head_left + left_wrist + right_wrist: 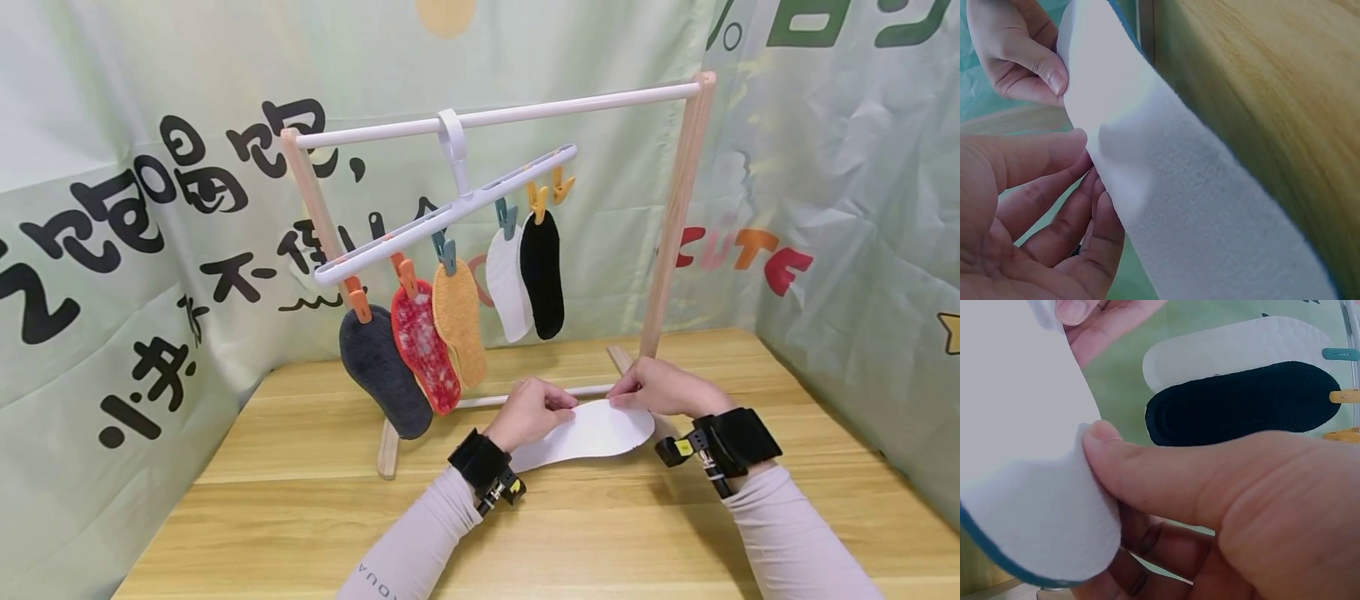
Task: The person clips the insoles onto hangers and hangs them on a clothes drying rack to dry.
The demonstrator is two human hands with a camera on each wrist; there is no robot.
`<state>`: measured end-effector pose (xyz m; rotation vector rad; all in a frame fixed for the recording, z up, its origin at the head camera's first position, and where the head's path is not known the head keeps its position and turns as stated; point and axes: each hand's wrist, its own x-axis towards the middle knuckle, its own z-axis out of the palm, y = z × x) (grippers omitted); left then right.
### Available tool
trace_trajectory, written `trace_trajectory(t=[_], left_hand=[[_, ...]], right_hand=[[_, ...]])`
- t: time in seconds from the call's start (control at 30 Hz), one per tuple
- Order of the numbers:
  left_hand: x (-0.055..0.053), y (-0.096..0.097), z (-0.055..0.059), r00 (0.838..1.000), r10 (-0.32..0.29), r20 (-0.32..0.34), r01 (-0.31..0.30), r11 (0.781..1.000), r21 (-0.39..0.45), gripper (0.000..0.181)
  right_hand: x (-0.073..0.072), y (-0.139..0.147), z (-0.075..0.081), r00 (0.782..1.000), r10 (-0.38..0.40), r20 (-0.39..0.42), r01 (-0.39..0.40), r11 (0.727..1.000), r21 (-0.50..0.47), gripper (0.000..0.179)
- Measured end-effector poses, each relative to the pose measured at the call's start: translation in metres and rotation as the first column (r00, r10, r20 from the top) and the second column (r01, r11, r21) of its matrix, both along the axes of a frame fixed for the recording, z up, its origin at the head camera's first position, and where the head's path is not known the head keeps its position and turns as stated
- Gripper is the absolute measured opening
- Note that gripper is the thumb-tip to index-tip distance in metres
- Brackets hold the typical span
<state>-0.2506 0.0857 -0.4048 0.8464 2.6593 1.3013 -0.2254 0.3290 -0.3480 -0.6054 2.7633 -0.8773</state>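
Observation:
A white insole (pixel 592 433) with a thin blue edge is held by its far long side, low over the table in front of the rack. My left hand (pixel 528 412) pinches that side near the middle, thumb on the white face and fingers behind. Close to the rounded right end, my right hand (pixel 663 387) pinches the same side, its thumb pressing the white face in the right wrist view. Behind the hands a white clip hanger (pixel 465 204) carries a dark grey insole (pixel 384 371), a red one (pixel 425 346), a yellow one (pixel 461 325), a white one (pixel 508 283) and a black one (pixel 542 275).
The hanger hooks over the white bar (pixel 570 104) of a wooden-legged rack (pixel 678 217) on the wooden table (pixel 300 525). A yellow clothespin (pixel 562 186) hangs without an insole at the hanger's right end. Printed cloth (pixel 840 192) surrounds the table at the back and sides.

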Motion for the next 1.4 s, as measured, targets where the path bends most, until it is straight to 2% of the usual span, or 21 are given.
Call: trace_trajectory(t=[0.17, 0.5, 0.87, 1.13, 1.4], left_hand=[[-0.0017, -0.0004, -0.001, 1.0, 0.003, -0.005, -0.003, 1.0, 0.001, 0.009], [-0.0041, -0.0014, -0.0006, 1.0, -0.001, 0.015, 0.001, 1.0, 0.013, 0.011], [-0.0023, -0.0012, 0.0005, 1.0, 0.009, 0.013, -0.009, 0.999, 0.035, 0.012], [-0.0031, -0.001, 0.001, 1.0, -0.011, 0.002, 0.011, 0.999, 0.034, 0.011], [-0.0043, -0.0011, 0.0003, 1.0, -0.006, 0.014, 0.005, 0.999, 0.052, 0.008]], right_hand=[[-0.0008, -0.0011, -0.0001, 0.999, -0.003, -0.049, 0.002, 1.0, -0.007, 0.015], [-0.0043, -0.0034, -0.0003, 0.989, -0.076, -0.124, 0.073, 0.997, -0.026, 0.015], [-0.0059, -0.0072, 0.0008, 0.981, -0.15, -0.12, 0.143, 0.988, -0.059, 0.021], [-0.006, -0.0083, 0.0034, 0.967, -0.193, -0.164, 0.182, 0.98, -0.084, 0.023], [-0.0071, -0.0076, 0.0023, 0.957, -0.208, -0.201, 0.193, 0.977, -0.096, 0.021]])
